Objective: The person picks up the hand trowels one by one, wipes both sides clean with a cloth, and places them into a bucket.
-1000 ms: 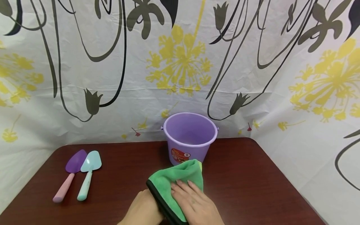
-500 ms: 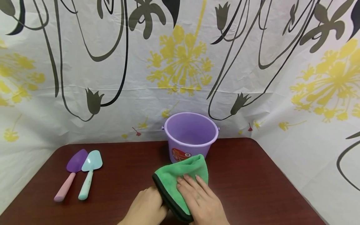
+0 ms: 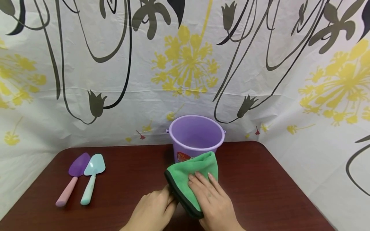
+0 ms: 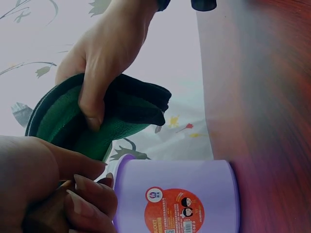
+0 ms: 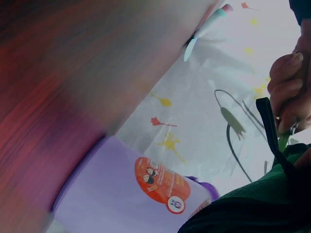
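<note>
A green cloth with black edging is folded over in front of the bucket. My right hand holds it, fingers laid over the top; in the left wrist view the thumb presses from the other side. Beside the cloth's black edge, my left hand has its fingers curled round something mostly hidden. A small green strip shows between that hand and the cloth in the right wrist view; its kind cannot be made out. Behind the cloth stands a purple bucket, upright, with a red label.
On the left of the dark red-brown table lie two small trowels: one with a purple blade and pink handle, the other light turquoise. Their blades touch. A patterned white curtain hangs behind the table.
Both hands have shifted right and slightly away from me. The cloth has travelled the same way, covering more of the bucket's label, and more of the left hand shows. Bucket and trowels stay put.
</note>
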A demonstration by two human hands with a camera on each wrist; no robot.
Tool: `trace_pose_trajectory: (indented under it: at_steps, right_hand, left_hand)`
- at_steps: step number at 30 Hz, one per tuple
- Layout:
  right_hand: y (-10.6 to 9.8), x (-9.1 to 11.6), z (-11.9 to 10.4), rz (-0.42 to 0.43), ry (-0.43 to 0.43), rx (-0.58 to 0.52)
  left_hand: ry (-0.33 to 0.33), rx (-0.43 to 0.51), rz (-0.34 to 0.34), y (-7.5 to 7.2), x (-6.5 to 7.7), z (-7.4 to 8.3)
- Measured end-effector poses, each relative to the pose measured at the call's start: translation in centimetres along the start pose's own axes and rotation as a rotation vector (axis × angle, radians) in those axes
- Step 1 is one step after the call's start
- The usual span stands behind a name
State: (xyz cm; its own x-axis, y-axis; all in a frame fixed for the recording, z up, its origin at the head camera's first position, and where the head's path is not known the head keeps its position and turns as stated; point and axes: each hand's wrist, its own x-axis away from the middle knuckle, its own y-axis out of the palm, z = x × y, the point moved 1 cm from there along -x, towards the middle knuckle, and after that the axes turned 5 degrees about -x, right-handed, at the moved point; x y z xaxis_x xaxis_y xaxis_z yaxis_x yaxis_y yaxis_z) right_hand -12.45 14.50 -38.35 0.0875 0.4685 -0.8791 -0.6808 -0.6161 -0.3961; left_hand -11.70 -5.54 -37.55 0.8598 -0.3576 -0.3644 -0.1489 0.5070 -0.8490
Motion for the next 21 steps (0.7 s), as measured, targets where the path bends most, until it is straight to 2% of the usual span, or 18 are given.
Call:
trace_pose_trajectory:
  at_steps: [4, 8, 12, 15, 21]
  right_hand:
    - [0.0, 0.1, 0.4, 0.011, 0.022, -0.008]
    - [0.0, 0.1, 0.9, -0.005, 0.086, -0.033]
    - [-0.4, 0.0, 1.3, -0.039, 0.157, -0.077]
    - [-1.0, -0.3, 1.7, -0.069, 0.22, -0.155]
    - [-2.7, -0.8, 2.4, -0.114, 0.389, -0.362]
  left_hand:
    - [-0.013, 0.023, -0.012, -0.1, 0.0, -0.1]
    - [-0.034, 0.033, -0.047, -0.2, 0.1, -0.1]
    - [-0.053, 0.025, -0.05, -0.3, 0.2, 0.0]
    - [-0.058, 0.002, -0.033, -0.4, 0.3, 0.0]
    - [-0.064, 0.027, -0.065, -0.3, 0.1, 0.0]
